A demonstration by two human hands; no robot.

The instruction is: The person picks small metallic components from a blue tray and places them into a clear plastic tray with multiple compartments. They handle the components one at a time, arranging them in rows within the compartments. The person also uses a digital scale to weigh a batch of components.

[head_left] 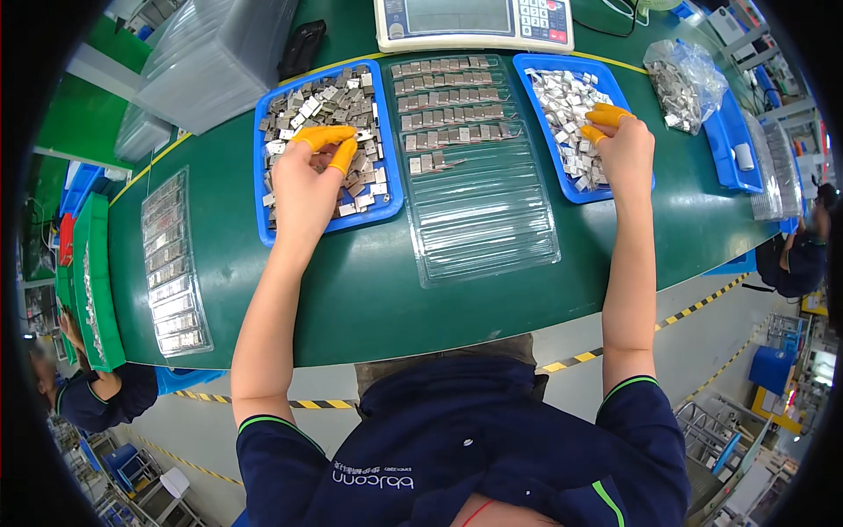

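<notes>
My left hand point(307, 180), with yellow finger cots on thumb and fingers, is over a blue tray point(262, 189) heaped with small silver metal pieces point(342, 105). Its thumb and finger come together in a pinch; anything between them is too small to make out. Over a second blue tray point(562, 189), my right hand point(622, 145) wears the same cots and has its fingertips curled down among small whitish-silver pieces point(575, 162). What they pinch there is hidden. Between the trays lies a clear plastic blister tray point(483, 220), its far rows filled with metal pieces.
A scale point(457, 26) stands at the back. A filled blister tray point(171, 263) and a green bin point(98, 290) are at left, below stacked clear trays point(206, 66). On the right are a bag of parts point(680, 88) and a blue bin point(729, 145). Other people work at both sides.
</notes>
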